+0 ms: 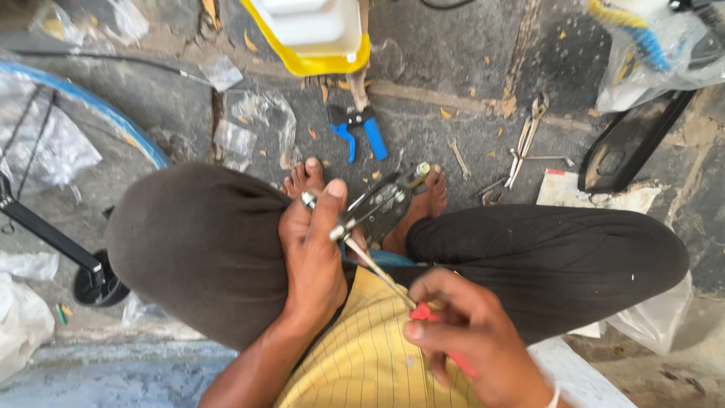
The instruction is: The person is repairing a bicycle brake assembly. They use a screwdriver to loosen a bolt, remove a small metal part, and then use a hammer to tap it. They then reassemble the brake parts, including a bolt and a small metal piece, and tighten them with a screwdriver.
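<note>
Because the small metal bracket assembly (pixel 381 202) is pinched between thumb and fingers of the left hand (pixel 313 249) above the knees, it reads as light, rigid and hard-edged — bare steel that could turn slippery, best gripped by its flat dark plate rather than the protruding bolt ends; the right hand (pixel 468 332) has its fingers closed around the red handle of a screwdriver (pixel 393 291), whose thin stiff shaft angles up into the part. On the rough stone floor (pixel 430 136) lie blue-handled pliers (pixel 356 128), slim metal tools (pixel 525 143) and crinkled plastic bags (pixel 257 125) — soft and light.
</note>
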